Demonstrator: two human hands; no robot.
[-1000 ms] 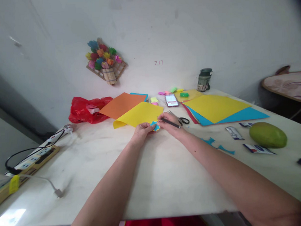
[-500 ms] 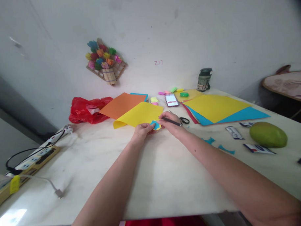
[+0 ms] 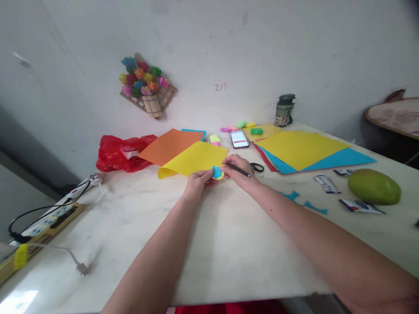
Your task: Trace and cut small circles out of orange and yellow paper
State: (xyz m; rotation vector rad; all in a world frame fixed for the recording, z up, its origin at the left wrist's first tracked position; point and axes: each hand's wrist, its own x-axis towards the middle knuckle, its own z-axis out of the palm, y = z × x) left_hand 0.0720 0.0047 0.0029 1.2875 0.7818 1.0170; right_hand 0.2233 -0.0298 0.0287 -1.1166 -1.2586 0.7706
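Between my two hands is a small blue and yellow paper piece [image 3: 217,172]. My left hand [image 3: 199,179] pinches its left edge between thumb and fingers. A dark pen [image 3: 239,169] lies across my right hand [image 3: 238,167], whose fingertips also touch the right side of the piece. Just beyond the hands rests a yellow sheet [image 3: 196,158] with a curled left corner, partly over an orange sheet [image 3: 173,147]. The black handles of scissors [image 3: 257,167] show right of my right hand. Blue paper scraps [image 3: 314,207] lie beyond my right forearm.
At left are a red plastic bag [image 3: 122,153] and a power strip [image 3: 49,226] with cables. A phone [image 3: 239,139] lies at the back. Yellow and blue sheets [image 3: 300,147], a green fruit [image 3: 373,187], small packets [image 3: 360,206] and a dark bottle [image 3: 284,110] are at right.
The small blue and yellow piece has turned slightly between my fingers, showing a different outline. The pen's rear end has shifted a little to the left.
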